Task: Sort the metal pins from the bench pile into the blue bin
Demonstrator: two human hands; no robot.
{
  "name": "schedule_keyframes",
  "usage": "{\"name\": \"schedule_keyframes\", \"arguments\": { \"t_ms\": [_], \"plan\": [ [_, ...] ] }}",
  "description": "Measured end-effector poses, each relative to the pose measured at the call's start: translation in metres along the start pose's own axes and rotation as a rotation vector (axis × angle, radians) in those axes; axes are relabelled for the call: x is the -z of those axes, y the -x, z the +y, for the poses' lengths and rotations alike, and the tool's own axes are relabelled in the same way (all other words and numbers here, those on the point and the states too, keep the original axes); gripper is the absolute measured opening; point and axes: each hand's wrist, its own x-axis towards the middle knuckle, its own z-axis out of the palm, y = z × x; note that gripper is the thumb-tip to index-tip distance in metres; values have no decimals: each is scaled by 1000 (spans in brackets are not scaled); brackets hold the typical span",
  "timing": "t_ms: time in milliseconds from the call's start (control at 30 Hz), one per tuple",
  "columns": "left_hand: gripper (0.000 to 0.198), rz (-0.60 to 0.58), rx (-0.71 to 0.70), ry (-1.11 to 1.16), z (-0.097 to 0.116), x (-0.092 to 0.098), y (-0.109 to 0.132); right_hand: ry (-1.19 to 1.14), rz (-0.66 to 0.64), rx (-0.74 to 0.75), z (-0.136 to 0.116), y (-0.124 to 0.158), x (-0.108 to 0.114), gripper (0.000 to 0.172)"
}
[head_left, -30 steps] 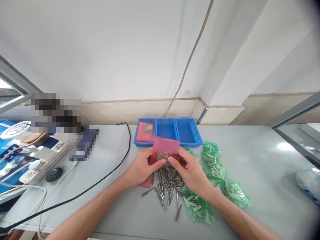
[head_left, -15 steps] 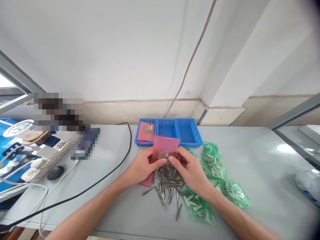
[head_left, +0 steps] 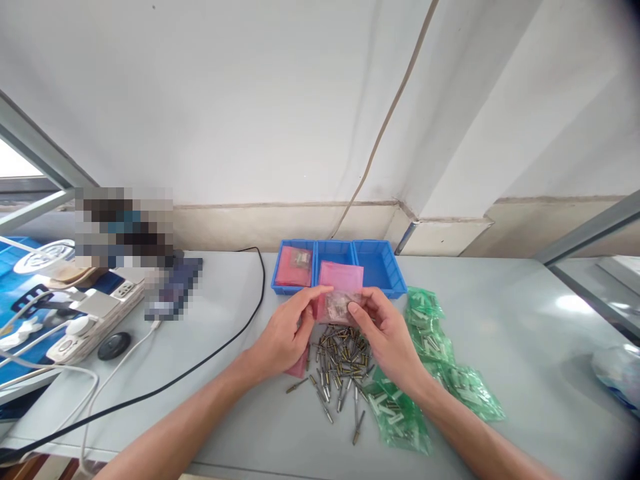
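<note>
Both hands hold a pink bag (head_left: 339, 293) just above the pin pile (head_left: 340, 360): left hand (head_left: 285, 333) and right hand (head_left: 387, 333) have fingers pinched on its side edges, keeping it upright so its small parts settle low. Blue trays (head_left: 380, 267) stand just behind the pile.

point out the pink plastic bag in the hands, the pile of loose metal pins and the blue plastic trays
pink plastic bag (head_left: 341, 288): head view, on its flat upper face between both hands.
pile of loose metal pins (head_left: 339, 360): head view, middle of the heap.
blue plastic trays (head_left: 381, 267): head view, floor of the rightmost compartment.
</note>
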Motion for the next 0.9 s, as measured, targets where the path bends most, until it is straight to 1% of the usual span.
{"name": "schedule_keyframes", "arguments": {
  "t_ms": [100, 133, 167, 233, 267, 333, 400, 467, 600, 733, 833, 900],
  "plan": [
    [47, 7, -42, -83, -2, 0, -1, -72, 38, -10, -5, 0, -1, 42],
    [46, 16, -42, -105, -2, 1, -2, -67, 47, -7, -7, 0, -1, 44],
    [43, 26, -41, -119, -2, 1, -2, -49, 48, -3, -9, 0, 0, 40],
    [34, 55, -35, -116, -1, 2, -4, 3, 38, -7, -12, 1, 1, 26],
    [29, 70, -30, -101, 0, 2, -5, 22, 33, -15, -13, 2, 1, 24],
    [22, 94, 2, -59, 4, 3, -7, 25, 20, -35, -14, 2, 3, 29],
    [20, 113, 55, -9, 7, 4, -8, 8, 11, -40, -14, 2, 4, 28],
    [22, 124, 109, 31, 9, 5, -8, -4, 9, -34, -15, 2, 4, 25],
    [41, 133, 188, 91, 10, 5, -9, -44, -2, -18, -14, 0, 5, 22],
    [45, 109, 250, 198, 9, 5, -10, -10, -50, -15, -11, 0, 3, 21],
    [42, 130, 216, 169, 11, 6, -11, -35, -58, -66, -10, 0, 1, 29],
    [37, 154, 128, 91, 13, 8, -10, -105, -37, -120, -9, 0, 0, 33]
  ]
}}
